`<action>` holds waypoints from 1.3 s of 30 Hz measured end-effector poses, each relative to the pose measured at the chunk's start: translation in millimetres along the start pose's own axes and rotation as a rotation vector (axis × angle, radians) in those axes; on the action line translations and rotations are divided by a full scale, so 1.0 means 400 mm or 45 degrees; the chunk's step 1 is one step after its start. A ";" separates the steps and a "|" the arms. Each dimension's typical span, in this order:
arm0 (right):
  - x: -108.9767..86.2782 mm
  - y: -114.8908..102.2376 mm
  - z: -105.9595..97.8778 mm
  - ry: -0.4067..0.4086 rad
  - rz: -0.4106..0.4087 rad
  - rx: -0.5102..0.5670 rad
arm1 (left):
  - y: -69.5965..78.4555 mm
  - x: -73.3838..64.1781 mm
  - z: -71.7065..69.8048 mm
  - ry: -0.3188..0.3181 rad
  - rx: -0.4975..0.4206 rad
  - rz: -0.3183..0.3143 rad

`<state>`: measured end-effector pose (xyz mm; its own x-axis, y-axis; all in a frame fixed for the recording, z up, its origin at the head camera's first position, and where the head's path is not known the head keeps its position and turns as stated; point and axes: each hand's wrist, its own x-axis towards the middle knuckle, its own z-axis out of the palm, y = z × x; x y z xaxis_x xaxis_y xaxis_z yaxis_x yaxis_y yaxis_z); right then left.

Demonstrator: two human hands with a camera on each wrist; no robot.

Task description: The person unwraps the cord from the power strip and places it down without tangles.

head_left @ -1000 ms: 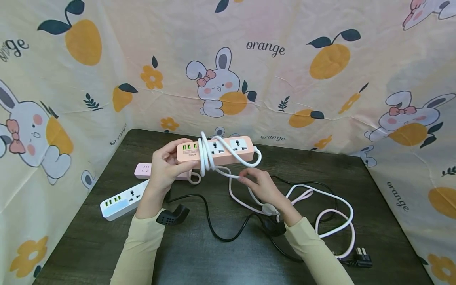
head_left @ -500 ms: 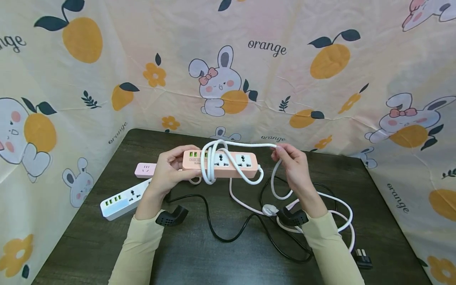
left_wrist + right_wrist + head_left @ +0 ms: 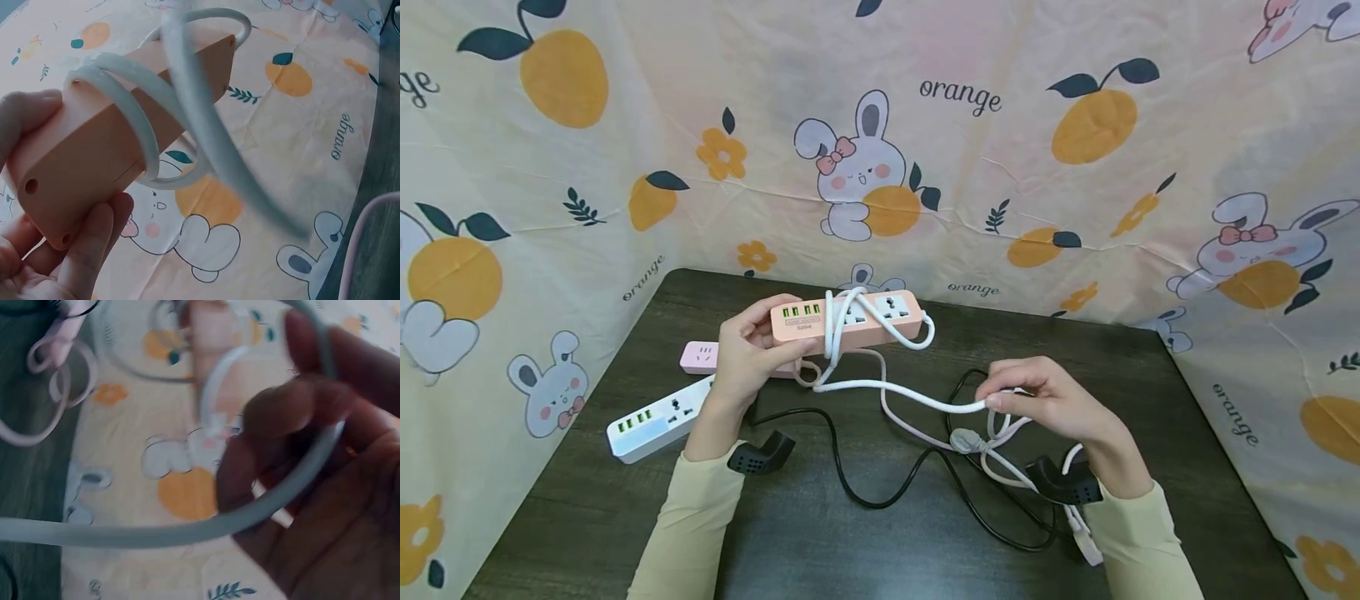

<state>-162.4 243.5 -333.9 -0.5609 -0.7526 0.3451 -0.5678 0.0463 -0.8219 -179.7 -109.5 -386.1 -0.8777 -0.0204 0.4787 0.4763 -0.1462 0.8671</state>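
Observation:
My left hand [image 3: 748, 354] holds a peach power strip [image 3: 796, 330] by its left end, above the table, with the thumb on the near side. White cord [image 3: 910, 395] loops around the strip's middle, and another bend leaves its right end. Seen in the left wrist view, the strip's bare underside [image 3: 81, 162] is crossed by the loops. Out to the right, my right hand [image 3: 1056, 404] pinches the cord between thumb and fingers, and the stretch between both hands sags slightly. In the right wrist view the cord [image 3: 156, 536] runs through the curled fingers.
A white power strip [image 3: 658, 423] and a pink one [image 3: 702, 358] lie on the dark table at left, partly behind my left arm. Black cable [image 3: 865, 502] and pale pink cord [image 3: 917, 432] tangle near the right arm. A printed cloth [image 3: 970, 167] hangs behind.
The right hand first rose with the cord above and behind the strip, then came down and out to the right. Fewer loops now show on the strip. The left hand keeps its grip.

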 end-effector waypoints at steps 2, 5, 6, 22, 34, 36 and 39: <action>0.004 0.013 0.003 0.005 0.157 -0.195 | 0.005 0.002 0.001 0.016 -0.030 0.012; 0.017 0.038 0.007 0.110 0.374 -0.449 | 0.012 0.003 0.001 0.014 -0.077 0.017; 0.021 0.047 0.007 0.168 0.440 -0.519 | 0.014 0.003 0.000 0.009 -0.092 0.015; -0.033 0.038 -0.073 1.726 0.020 0.084 | 0.011 -0.009 -0.100 -0.022 -0.101 0.019; -0.178 0.017 -0.119 1.675 0.401 -0.281 | 0.018 0.005 -0.095 0.115 -0.158 0.044; -0.200 0.020 -0.123 1.518 0.527 -0.521 | 0.020 0.007 -0.090 0.125 -0.190 0.062; -0.237 0.021 -0.134 1.289 0.572 -0.711 | 0.024 0.010 -0.087 0.149 -0.209 0.095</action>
<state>-146.1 350.4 -349.2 -0.8441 0.2365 0.4812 -0.2444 0.6292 -0.7378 -180.5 -145.3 -380.8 -0.8448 -0.1505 0.5134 0.5339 -0.2990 0.7909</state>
